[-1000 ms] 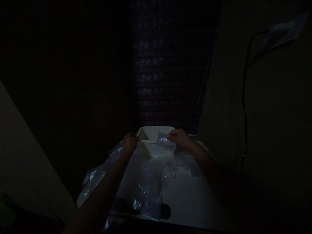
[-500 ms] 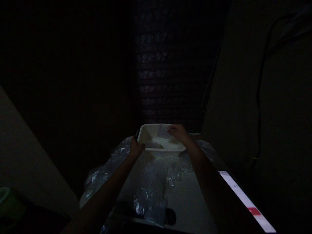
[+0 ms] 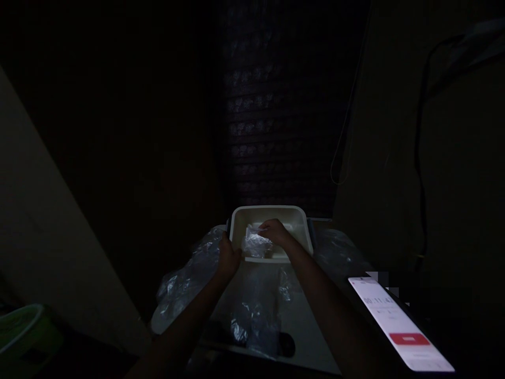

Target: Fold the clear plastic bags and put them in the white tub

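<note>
A cream plastic basin (image 3: 276, 259) stands on the far part of a pale table. My left hand (image 3: 229, 257) grips its near left rim, thumb over the edge. Over the basin's inside, my right hand (image 3: 275, 231) pinches a crumpled clear plastic bag (image 3: 257, 243) by its upper edge. The bag hangs at the left of the basin; whether it touches the bottom I cannot tell. More clear plastic bags (image 3: 252, 316) lie on the table between my forearms.
Plastic sheeting covers the table (image 3: 311, 321) at left (image 3: 187, 271) and right. A lit phone (image 3: 398, 321) showing a timer is at the lower right. A green bucket (image 3: 27, 331) stands lower left. A dark shutter (image 3: 256, 126) rises behind; a cord hangs at right.
My right hand has moved down and left inside the basin, bringing the plastic bag with it. My left hand keeps its hold on the rim. The view has shifted, showing more of the phone.
</note>
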`<act>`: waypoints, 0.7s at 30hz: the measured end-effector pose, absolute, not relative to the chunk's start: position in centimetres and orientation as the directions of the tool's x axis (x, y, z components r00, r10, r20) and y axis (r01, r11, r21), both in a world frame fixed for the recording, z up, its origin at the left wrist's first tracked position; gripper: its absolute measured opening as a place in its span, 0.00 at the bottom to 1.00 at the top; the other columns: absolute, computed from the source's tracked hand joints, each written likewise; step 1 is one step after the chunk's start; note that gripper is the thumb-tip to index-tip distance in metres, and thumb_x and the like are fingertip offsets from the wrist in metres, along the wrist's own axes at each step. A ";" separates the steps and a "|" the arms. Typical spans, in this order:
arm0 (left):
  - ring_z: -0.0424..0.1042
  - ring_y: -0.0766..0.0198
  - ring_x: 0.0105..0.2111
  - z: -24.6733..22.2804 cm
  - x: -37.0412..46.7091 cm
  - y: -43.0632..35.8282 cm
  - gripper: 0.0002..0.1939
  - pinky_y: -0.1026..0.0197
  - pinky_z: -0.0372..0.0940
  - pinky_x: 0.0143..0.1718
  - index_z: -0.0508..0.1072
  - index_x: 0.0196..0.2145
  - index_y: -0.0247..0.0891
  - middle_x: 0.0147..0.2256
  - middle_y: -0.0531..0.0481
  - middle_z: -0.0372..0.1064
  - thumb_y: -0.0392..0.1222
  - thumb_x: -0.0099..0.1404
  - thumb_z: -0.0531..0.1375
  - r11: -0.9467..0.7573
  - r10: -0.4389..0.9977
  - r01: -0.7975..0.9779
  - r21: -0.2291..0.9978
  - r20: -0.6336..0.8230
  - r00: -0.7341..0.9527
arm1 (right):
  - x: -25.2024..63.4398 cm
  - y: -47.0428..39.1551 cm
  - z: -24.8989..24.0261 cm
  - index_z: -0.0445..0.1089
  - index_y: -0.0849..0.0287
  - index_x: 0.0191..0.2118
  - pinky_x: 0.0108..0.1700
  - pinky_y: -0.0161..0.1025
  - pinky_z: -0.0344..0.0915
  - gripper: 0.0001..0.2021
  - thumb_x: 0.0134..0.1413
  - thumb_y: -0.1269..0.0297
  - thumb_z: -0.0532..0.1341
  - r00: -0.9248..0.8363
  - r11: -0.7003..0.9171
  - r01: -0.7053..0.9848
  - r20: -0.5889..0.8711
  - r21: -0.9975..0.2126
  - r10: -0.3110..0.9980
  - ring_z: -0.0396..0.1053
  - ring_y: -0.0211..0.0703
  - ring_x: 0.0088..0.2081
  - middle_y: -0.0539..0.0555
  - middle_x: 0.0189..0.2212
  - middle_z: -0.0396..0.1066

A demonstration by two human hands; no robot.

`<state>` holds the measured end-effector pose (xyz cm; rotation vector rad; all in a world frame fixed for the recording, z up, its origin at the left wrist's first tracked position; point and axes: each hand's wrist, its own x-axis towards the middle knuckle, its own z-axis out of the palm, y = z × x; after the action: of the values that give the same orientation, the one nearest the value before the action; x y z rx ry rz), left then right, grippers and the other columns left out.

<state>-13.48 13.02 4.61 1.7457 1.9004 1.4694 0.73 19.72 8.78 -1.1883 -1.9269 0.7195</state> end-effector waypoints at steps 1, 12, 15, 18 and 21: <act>0.44 0.55 0.48 4.7 -13.5 13.0 0.31 0.54 0.43 0.47 0.43 0.48 0.26 0.46 0.38 0.46 0.31 0.44 0.49 -0.163 0.836 0.668 0.726 0.461 -0.297 | 0.4 19.7 8.5 0.67 0.65 0.22 0.22 0.28 0.55 0.07 0.30 0.71 0.56 -0.290 0.407 0.504 0.294 -0.762 0.911 0.63 0.35 0.23 0.50 0.19 0.66; 0.44 0.56 0.48 4.8 -13.4 13.2 0.32 0.57 0.44 0.47 0.40 0.48 0.21 0.47 0.33 0.44 0.31 0.46 0.49 -0.085 0.862 0.713 0.696 0.410 -0.297 | -1.8 19.9 6.4 0.67 0.59 0.28 0.28 0.30 0.56 0.10 0.32 0.68 0.56 -0.283 0.375 0.705 0.246 -0.602 0.927 0.63 0.36 0.30 0.51 0.28 0.67; 0.44 0.56 0.48 5.0 -13.3 13.2 0.32 0.58 0.44 0.47 0.40 0.48 0.19 0.47 0.32 0.44 0.31 0.46 0.49 -0.074 0.862 0.723 0.687 0.409 -0.301 | -1.6 19.9 6.4 0.66 0.57 0.31 0.31 0.31 0.57 0.13 0.33 0.66 0.56 -0.265 0.384 0.734 0.284 -0.560 0.922 0.62 0.38 0.33 0.52 0.32 0.67; 0.45 0.56 0.48 5.3 -13.2 13.1 0.30 0.57 0.44 0.47 0.41 0.48 0.19 0.47 0.33 0.45 0.31 0.47 0.48 -0.068 0.862 0.720 0.691 0.404 -0.307 | -1.1 20.0 6.6 0.65 0.58 0.34 0.34 0.32 0.56 0.14 0.35 0.66 0.55 -0.239 0.385 0.747 0.321 -0.542 0.916 0.61 0.39 0.36 0.53 0.35 0.65; 0.47 0.56 0.47 5.6 -13.2 13.2 0.29 0.57 0.46 0.45 0.43 0.48 0.19 0.46 0.33 0.46 0.33 0.48 0.48 -0.046 0.860 0.728 0.684 0.397 -0.319 | -0.2 20.1 7.2 0.65 0.57 0.35 0.34 0.32 0.56 0.14 0.37 0.67 0.53 -0.220 0.369 0.749 0.318 -0.551 0.922 0.61 0.38 0.37 0.52 0.35 0.65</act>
<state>-13.17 13.23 5.58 1.7343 2.0581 1.3004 -0.18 20.12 7.18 -1.4381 -2.0321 0.3733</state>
